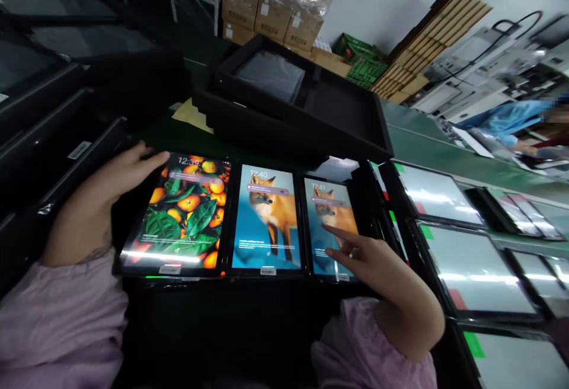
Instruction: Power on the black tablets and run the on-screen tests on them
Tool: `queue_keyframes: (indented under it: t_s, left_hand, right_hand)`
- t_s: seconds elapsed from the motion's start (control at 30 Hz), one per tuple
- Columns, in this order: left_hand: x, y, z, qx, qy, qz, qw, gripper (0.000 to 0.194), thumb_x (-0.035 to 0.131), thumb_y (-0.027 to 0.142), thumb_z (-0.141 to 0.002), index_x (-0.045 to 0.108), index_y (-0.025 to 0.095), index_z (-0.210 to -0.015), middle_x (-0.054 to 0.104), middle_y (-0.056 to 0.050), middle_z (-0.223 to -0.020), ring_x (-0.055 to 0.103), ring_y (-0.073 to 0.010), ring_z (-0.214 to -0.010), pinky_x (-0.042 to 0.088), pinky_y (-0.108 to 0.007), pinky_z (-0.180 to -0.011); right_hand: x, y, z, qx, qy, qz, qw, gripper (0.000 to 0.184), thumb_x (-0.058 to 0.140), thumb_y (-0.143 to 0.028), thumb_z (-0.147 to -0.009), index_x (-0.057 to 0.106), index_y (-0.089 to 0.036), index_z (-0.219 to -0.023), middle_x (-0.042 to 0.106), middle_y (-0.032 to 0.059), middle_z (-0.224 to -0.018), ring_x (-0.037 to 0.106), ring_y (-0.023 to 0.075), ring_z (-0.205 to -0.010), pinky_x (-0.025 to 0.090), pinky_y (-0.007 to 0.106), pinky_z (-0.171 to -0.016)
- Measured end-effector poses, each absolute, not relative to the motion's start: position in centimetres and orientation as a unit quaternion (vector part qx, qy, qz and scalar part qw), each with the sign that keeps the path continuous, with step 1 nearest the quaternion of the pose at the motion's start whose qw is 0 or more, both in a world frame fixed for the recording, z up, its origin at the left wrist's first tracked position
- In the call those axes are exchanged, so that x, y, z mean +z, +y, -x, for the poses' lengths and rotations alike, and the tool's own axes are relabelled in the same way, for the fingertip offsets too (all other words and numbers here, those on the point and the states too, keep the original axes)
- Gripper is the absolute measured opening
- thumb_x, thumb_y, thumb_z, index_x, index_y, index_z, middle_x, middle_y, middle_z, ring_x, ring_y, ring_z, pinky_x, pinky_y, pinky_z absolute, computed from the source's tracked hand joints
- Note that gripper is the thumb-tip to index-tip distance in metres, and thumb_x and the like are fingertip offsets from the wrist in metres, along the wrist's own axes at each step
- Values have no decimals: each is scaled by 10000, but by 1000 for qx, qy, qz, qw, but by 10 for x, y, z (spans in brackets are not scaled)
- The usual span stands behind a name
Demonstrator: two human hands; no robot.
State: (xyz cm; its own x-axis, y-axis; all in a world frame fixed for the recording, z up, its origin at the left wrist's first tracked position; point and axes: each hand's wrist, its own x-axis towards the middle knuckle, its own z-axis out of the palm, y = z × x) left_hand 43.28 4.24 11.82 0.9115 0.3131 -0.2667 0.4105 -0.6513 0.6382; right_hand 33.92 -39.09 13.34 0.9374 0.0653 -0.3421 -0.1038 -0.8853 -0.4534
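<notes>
Three lit tablets lie in a row before me. The left tablet (189, 217) shows oranges and leaves; the middle tablet (267, 223) and the right tablet (331, 211) show a fox on blue. My left hand (136, 166) rests by the upper left corner of the left tablet, its fingers stretched out and its thumb or forefinger at the edge; it grips nothing. Over the right tablet's screen is my right hand (371, 258), forefinger and thumb extended and apart, with nothing held. Whether its fingertip touches the glass I cannot tell.
Black trays (306, 95) are stacked behind the tablets, the top one holding a dark tablet-sized panel (271, 75). More black trays (48, 134) stand at left. Several pale-screened tablets (480, 267) with green and red corners lie at right. Another person's blue sleeve (502, 116) shows far right.
</notes>
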Motion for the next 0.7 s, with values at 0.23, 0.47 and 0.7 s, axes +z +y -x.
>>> queue_keyframes:
  t_s: [0.23, 0.47, 0.7]
  left_hand:
    - [155, 20, -413, -157, 256, -901, 314, 721, 551, 462, -1013, 315, 214, -1647, 296, -8, -1720, 309, -215, -1575, 198, -338, -1297]
    - [122, 54, -404, -204, 136, -950, 193, 1030, 601, 618, -915, 64, 210, -1694, 200, -76, -1739, 278, -260, -1585, 227, -379, -1289]
    - [139, 38, -396, -214, 161, -950, 162, 1048, 713, 506, -851, 148, 234, -1691, 315, -73, -1699, 394, -294, -1529, 307, -418, -1262]
  right_hand:
    - [120, -390, -366, 148, 85, 966, 194, 696, 542, -545, -916, 577, -162, -1497, 687, 14, -665, 652, 219, -591, 467, 321, -591]
    - [133, -346, -344, 310, -119, 898, 290, 673, 634, -464, -929, 496, -291, -1564, 691, -20, -740, 637, 158, -604, 442, 263, -571]
    - [125, -333, -349, 246, -50, 940, 232, 701, 500, -482, -995, 377, -212, -1631, 696, 8, -720, 656, 216, -627, 459, 336, -628]
